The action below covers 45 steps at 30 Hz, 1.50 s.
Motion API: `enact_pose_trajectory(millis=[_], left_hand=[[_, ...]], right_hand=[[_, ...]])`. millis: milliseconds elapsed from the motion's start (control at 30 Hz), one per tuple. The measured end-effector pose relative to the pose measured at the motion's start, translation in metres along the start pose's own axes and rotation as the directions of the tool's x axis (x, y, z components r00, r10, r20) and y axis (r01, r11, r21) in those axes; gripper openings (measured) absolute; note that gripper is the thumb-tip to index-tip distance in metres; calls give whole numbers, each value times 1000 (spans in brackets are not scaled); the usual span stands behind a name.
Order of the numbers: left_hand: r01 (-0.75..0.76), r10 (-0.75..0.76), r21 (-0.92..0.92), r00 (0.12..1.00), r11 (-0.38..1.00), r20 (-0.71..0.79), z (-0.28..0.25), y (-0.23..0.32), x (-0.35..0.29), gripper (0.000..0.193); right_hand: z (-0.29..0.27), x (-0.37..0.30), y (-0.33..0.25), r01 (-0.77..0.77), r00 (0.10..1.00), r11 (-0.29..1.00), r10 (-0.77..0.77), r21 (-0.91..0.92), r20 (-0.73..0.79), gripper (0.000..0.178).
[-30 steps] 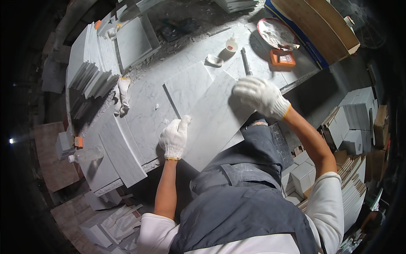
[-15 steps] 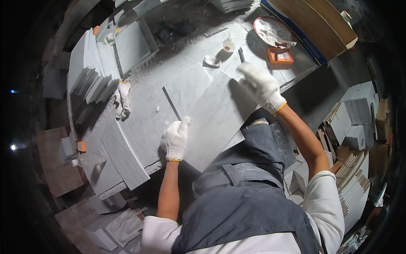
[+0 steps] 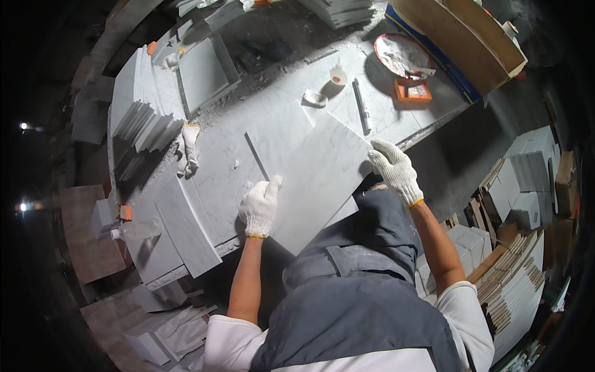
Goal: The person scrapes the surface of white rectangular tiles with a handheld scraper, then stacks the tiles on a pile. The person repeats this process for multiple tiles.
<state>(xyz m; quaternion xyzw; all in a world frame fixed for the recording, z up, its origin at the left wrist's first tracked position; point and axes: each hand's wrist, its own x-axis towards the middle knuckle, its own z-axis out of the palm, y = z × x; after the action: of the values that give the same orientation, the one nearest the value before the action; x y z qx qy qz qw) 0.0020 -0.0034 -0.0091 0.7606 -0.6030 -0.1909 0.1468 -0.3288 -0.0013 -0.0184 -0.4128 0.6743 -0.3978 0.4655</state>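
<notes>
A white-grey marble tile (image 3: pixel 322 180) lies slanted in front of me, partly over the table's near edge. My left hand (image 3: pixel 260 203), in a white knitted glove, grips its left edge with the thumb on top. At the tile's right corner, my gloved right hand (image 3: pixel 395 171) closes on the edge; some of its fingers are hidden. Under the tile's far side shows another marble slab (image 3: pixel 288 121). A thin dark strip (image 3: pixel 256 155) lies beside the left hand. Beyond the right hand rests a marker-like grey stick (image 3: pixel 362 105).
Farther back are a small squeeze bottle (image 3: pixel 338 75), a red-rimmed bowl of white paste (image 3: pixel 403 54), an orange box (image 3: pixel 413 91) and a long cardboard box (image 3: pixel 458 37). At left stand stacked tiles (image 3: pixel 145 102), spare gloves (image 3: pixel 188 149) and a clear plastic bottle (image 3: pixel 139 230).
My right hand has come down and nearer to me, from above the tile's far right side to its right corner. The grey stick now shows whole. My left hand keeps its grip.
</notes>
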Motion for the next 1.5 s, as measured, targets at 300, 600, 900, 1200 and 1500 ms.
enact_pose_trajectory(millis=[300,600,900,1200,1500], left_hand=[[-393,355,80,887,916,297,-44,21,35,56],[-667,572,105,701,738,426,-19,77,99,56],[-795,789,130,606,593,107,-8,61,104,30],[-664,477,-166,667,729,-573,-49,81,128,14],[-811,833,370,533,453,149,45,82,-6,49]], right_hand=[[-23,-61,11,-291,956,952,287,95,57,34],[-7,-102,35,-356,920,848,393,392,-14,38],[13,-102,43,-416,896,778,439,471,66,33],[-35,-79,38,-412,904,877,361,246,230,39],[-145,37,-26,264,881,959,-284,-104,-378,38]])
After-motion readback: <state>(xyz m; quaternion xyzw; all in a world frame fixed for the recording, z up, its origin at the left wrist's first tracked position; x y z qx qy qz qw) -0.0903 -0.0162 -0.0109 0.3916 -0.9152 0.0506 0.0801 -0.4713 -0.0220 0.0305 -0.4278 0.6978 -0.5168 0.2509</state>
